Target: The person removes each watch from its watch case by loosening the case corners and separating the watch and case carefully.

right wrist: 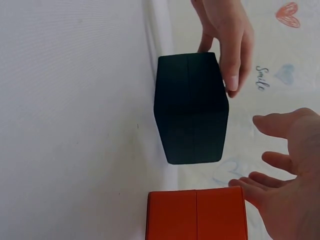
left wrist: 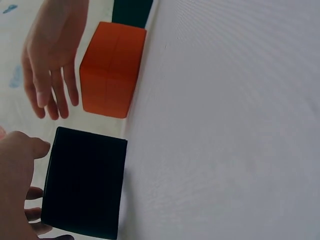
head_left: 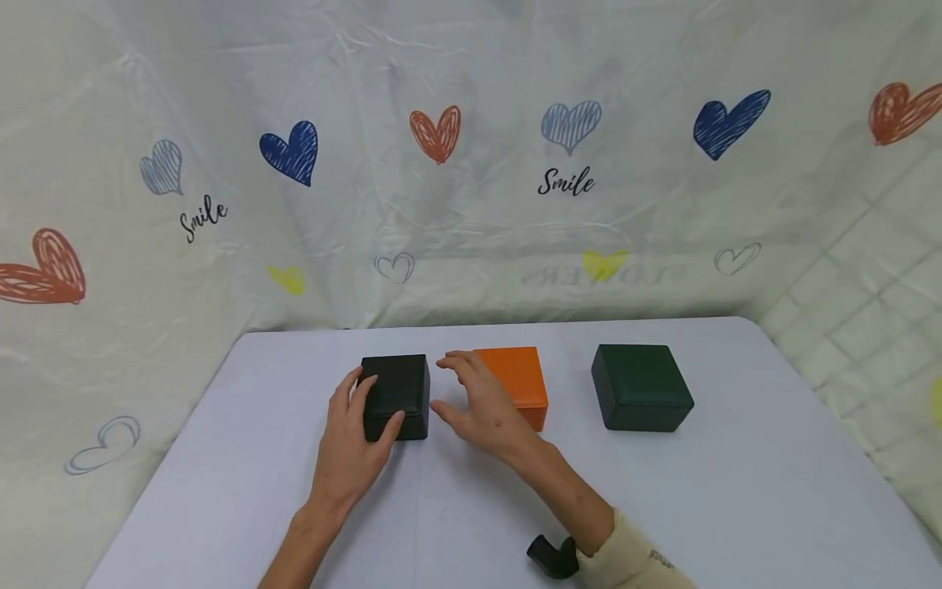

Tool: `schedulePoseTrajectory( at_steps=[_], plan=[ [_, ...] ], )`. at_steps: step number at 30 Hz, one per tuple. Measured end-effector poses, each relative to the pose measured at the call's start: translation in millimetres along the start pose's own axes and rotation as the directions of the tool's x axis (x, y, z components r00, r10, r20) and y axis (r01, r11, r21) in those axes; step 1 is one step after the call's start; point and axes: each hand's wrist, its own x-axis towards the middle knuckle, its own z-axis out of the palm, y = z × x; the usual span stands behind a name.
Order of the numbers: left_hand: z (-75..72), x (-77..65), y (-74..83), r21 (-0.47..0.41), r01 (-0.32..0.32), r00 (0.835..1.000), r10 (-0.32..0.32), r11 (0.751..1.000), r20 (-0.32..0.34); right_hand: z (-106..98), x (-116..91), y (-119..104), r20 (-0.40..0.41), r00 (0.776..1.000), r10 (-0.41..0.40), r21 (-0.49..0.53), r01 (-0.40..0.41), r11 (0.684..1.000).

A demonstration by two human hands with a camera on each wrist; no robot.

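A square black box (head_left: 395, 393) with a lid sits on the white table, left of the middle. Over its left side reaches my left hand (head_left: 353, 450), its fingers relaxed and spread around the lid. In the left wrist view, the thumb (left wrist: 41, 148) lies just off the top of the black box. My right hand (head_left: 478, 405) hovers between the black box and an orange box (head_left: 518, 378), covering part of the orange one. Its thumb and fingers are apart, with nothing between them, and point toward the black box.
A dark green box (head_left: 643, 384) stands on the table (head_left: 765, 458) to the right of the orange one. Behind the table hangs a pale sheet (head_left: 486, 213) printed with hearts. A black device (head_left: 553, 558) is at my right wrist, beside the sleeve (head_left: 625, 556).
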Motion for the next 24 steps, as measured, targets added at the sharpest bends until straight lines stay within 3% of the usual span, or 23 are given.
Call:
schedulePoseTrajectory(
  at_steps=[24],
  plan=[
    [-0.3, -1.6, -19.2, -0.088, 0.028, 0.998, -0.022, 0.996, 0.062, 18, 12, -10, 0.112, 0.991, 0.069, -0.023, -0.067, 0.998]
  ],
)
